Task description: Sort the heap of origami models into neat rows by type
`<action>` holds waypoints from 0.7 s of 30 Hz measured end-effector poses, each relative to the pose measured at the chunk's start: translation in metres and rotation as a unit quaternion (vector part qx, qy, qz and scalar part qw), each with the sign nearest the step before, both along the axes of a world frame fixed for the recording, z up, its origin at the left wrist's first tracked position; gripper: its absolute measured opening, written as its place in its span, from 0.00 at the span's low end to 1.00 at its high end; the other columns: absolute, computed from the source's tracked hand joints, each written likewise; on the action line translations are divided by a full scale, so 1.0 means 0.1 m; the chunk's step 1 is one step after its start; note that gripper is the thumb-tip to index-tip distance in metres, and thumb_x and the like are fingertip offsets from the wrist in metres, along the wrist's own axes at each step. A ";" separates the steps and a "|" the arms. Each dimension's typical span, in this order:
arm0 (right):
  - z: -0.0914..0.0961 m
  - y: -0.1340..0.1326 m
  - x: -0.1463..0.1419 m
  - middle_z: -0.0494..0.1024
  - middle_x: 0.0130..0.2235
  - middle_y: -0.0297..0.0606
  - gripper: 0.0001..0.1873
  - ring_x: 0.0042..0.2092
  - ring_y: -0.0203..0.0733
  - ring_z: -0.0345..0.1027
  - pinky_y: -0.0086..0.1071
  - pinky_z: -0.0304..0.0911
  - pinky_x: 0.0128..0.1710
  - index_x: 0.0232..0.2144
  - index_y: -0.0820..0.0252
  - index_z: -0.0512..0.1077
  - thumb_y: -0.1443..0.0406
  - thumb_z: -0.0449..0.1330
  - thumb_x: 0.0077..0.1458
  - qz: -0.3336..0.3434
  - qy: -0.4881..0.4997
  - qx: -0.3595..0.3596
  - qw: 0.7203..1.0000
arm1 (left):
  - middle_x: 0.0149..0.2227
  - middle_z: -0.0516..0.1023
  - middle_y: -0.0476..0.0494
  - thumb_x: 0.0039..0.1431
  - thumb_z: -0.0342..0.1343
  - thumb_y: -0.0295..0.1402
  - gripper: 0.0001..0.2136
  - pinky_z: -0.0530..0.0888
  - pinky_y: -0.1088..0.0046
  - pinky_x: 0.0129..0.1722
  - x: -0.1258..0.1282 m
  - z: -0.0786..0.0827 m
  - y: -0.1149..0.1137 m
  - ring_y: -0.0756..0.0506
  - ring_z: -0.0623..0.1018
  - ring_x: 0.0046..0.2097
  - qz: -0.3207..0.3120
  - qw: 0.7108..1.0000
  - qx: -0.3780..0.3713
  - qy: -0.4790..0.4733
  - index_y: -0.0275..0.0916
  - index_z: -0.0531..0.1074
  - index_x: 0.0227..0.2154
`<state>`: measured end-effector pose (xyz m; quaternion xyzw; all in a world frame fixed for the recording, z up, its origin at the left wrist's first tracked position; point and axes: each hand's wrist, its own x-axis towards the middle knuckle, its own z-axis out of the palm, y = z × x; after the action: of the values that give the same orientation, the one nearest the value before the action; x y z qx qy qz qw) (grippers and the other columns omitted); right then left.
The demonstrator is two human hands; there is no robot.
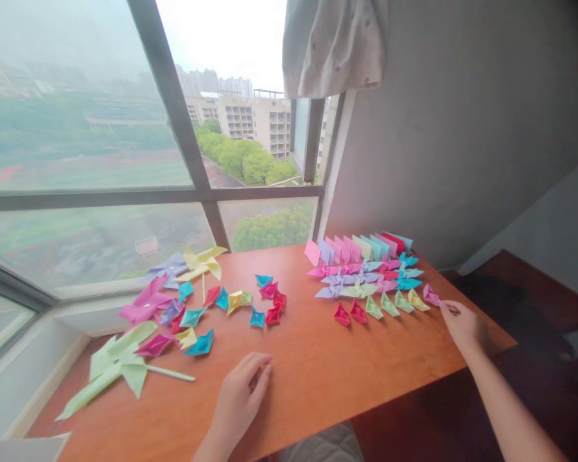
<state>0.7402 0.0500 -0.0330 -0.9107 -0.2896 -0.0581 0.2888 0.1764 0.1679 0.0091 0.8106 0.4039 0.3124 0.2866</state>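
Observation:
At the right end of the front row, a pink paper boat (431,295) stands on the wooden table (347,366). My right hand (460,324) pinches its near edge between thumb and fingers. Left of that boat, the row continues with a yellow boat (418,300), several pale green boats (389,305) and two red ones (358,311). My left hand (245,391) rests on the table's front part, fingers loosely curled together and nothing in them. Beyond it lie loose paper boats in mixed colours, among them a blue boat (257,316) and a red boat (273,314).
Behind the front row are rows of folded paper cranes (359,290) and upright folded pieces (351,248). Paper pinwheels, including a green pinwheel (120,360) and a yellow pinwheel (203,262), lie at left. A window (205,192) and grey wall (443,128) border the table.

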 end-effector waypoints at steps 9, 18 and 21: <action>0.02 0.03 -0.03 0.82 0.37 0.43 0.17 0.36 0.50 0.73 0.35 0.60 0.31 0.34 0.57 0.78 0.55 0.56 0.48 0.003 0.013 -0.021 1.000 | 0.36 0.80 0.43 0.65 0.50 0.36 0.10 0.76 0.72 0.33 -0.01 -0.03 0.00 0.45 0.79 0.34 0.000 1.000 -0.008 0.007 0.41 0.76 0.38; -0.05 0.01 0.01 0.82 0.35 0.45 0.19 0.34 0.51 0.73 0.36 0.60 0.30 0.34 0.59 0.78 0.53 0.56 0.47 0.016 -0.006 -0.002 1.000 | 0.37 0.79 0.42 0.66 0.50 0.36 0.09 0.76 0.71 0.37 -0.02 -0.05 0.00 0.44 0.79 0.36 -0.003 1.000 -0.016 0.013 0.41 0.75 0.39; -0.06 0.00 0.01 0.82 0.34 0.45 0.20 0.35 0.51 0.73 0.36 0.61 0.30 0.34 0.59 0.78 0.53 0.56 0.47 0.019 0.002 0.003 1.000 | 0.37 0.79 0.43 0.66 0.50 0.36 0.09 0.76 0.71 0.37 -0.02 -0.05 0.00 0.44 0.79 0.36 -0.003 1.000 -0.016 0.013 0.41 0.75 0.39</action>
<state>0.7411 0.0498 -0.0390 -0.9042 -0.3067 -0.0518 0.2926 0.1745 0.1676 0.0039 0.8111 0.4099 0.2949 0.2951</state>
